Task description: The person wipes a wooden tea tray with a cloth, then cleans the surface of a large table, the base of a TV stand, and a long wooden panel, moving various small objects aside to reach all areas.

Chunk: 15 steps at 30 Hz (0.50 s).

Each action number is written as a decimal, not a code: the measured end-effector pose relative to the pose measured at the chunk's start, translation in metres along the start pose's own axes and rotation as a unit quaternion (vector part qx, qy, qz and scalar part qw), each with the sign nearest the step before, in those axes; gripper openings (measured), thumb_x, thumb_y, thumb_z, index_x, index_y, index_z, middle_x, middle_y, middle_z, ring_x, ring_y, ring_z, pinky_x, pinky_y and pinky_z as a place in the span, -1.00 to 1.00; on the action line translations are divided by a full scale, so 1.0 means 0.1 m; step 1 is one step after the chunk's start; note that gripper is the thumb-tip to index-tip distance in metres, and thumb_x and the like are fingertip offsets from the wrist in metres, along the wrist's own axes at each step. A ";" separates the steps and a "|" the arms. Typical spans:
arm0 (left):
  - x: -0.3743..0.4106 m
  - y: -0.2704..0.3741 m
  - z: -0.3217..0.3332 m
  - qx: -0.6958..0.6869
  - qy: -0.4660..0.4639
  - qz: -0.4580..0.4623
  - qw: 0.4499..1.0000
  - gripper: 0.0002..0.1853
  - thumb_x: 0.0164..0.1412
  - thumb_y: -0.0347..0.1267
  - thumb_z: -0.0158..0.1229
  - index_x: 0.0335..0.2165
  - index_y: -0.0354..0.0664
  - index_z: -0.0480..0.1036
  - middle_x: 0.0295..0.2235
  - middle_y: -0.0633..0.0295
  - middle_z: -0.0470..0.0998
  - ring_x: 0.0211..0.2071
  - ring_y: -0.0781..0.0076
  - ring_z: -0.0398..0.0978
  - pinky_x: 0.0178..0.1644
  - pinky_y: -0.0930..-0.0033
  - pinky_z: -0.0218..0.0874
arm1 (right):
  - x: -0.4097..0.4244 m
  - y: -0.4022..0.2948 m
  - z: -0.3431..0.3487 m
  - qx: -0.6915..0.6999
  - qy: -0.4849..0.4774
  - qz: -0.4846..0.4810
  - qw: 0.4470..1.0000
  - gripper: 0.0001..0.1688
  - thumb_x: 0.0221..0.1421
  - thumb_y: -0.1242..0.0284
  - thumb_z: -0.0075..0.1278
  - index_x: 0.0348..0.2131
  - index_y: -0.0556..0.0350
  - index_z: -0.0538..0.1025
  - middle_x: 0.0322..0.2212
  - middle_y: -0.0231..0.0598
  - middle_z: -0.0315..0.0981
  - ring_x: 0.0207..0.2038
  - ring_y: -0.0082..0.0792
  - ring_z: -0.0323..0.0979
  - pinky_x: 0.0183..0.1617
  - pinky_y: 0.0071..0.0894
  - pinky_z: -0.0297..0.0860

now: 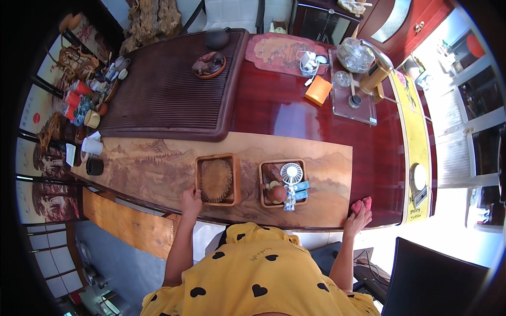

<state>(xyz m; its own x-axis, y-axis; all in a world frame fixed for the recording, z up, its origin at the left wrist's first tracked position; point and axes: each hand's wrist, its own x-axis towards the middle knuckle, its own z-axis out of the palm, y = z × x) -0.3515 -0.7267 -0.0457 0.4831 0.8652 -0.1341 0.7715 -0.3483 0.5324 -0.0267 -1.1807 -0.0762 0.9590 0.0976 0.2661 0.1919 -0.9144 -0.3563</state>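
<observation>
My left hand (pixel 191 202) has its fingers on the lower left edge of a square wooden tray (pixel 236 179), which holds a round brown object with a ridged rim (pixel 216 180). My right hand (pixel 357 218) grips a pink cloth (pixel 361 205) against the glossy red tabletop, by the right edge of a landscape-patterned table mat (pixel 330 185). Between the hands, a second wooden tray (pixel 262 193) holds a small white fan (pixel 291 173), blue-and-white packets (pixel 301 190) and brown figurines (pixel 276 193).
A large ribbed tea tray (pixel 166 87) lies beyond the mat, bearing a dark teapot (pixel 217 38). Cups and ornaments line the left end. An orange box (pixel 318 91), a clear tray with glassware (pixel 355 106) and a round-topped scale (pixel 419 181) stand to the right.
</observation>
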 end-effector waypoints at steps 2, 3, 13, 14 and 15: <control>0.06 0.62 -0.14 -0.050 0.004 -0.011 0.999 -0.82 0.11 -0.43 0.10 -0.33 -0.35 0.49 -0.49 -0.20 0.50 -0.37 -0.19 0.49 -0.30 0.07 0.29 | -0.12 -0.06 -0.06 0.005 -0.011 -0.029 0.999 -0.37 -0.16 0.61 -0.04 0.00 -0.09 0.44 -0.11 0.04 0.24 -0.03 0.14 0.15 0.12 0.05 0.09; 0.12 0.91 -0.19 -0.076 0.008 -0.018 0.997 -0.82 0.11 -0.43 0.09 -0.32 -0.34 0.49 -0.49 -0.20 0.51 -0.37 -0.18 0.50 -0.30 0.08 0.29 | -0.13 -0.03 -0.07 0.008 -0.017 -0.054 0.998 -0.37 -0.16 0.62 -0.04 0.00 -0.08 0.44 -0.11 0.05 0.23 -0.02 0.15 0.15 0.13 0.06 0.09; 1.79 2.24 0.48 -0.067 -0.016 -0.020 0.997 -0.80 0.09 -0.44 0.07 -0.39 -0.40 0.52 -0.48 -0.16 0.56 -0.53 0.06 0.58 -0.37 0.15 0.41 | 1.11 0.32 0.32 0.000 0.035 0.059 0.998 -0.42 -0.14 0.61 0.05 -0.04 -0.07 0.46 -0.06 -0.05 0.30 -0.01 0.10 0.20 0.07 0.01 0.22; 1.90 2.36 0.54 -0.059 -0.015 -0.049 0.997 -0.81 0.09 -0.44 0.07 -0.38 -0.39 0.52 -0.46 -0.15 0.57 -0.53 0.07 0.59 -0.37 0.16 0.42 | 1.05 0.26 0.30 -0.001 0.003 0.008 1.000 -0.43 -0.13 0.62 0.02 -0.03 -0.05 0.46 -0.06 -0.04 0.30 -0.02 0.14 0.20 0.07 0.02 0.22; 2.03 2.41 0.59 -0.049 -0.012 -0.078 0.996 -0.81 0.09 -0.45 0.06 -0.37 -0.38 0.52 -0.44 -0.14 0.57 -0.53 0.08 0.59 -0.37 0.18 0.44 | 0.96 0.07 0.20 0.012 -0.026 -0.028 0.999 -0.37 -0.12 0.66 -0.02 0.01 -0.08 0.43 -0.04 -0.05 0.27 0.02 0.13 0.17 0.14 0.02 0.16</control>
<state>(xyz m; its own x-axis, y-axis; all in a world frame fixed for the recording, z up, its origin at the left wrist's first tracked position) -0.0425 -0.6561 0.0064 0.3708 0.8969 -0.2409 0.7949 -0.1724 0.5817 0.0708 -1.1702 -0.0716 0.9559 0.1688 0.2404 0.2501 -0.8971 -0.3643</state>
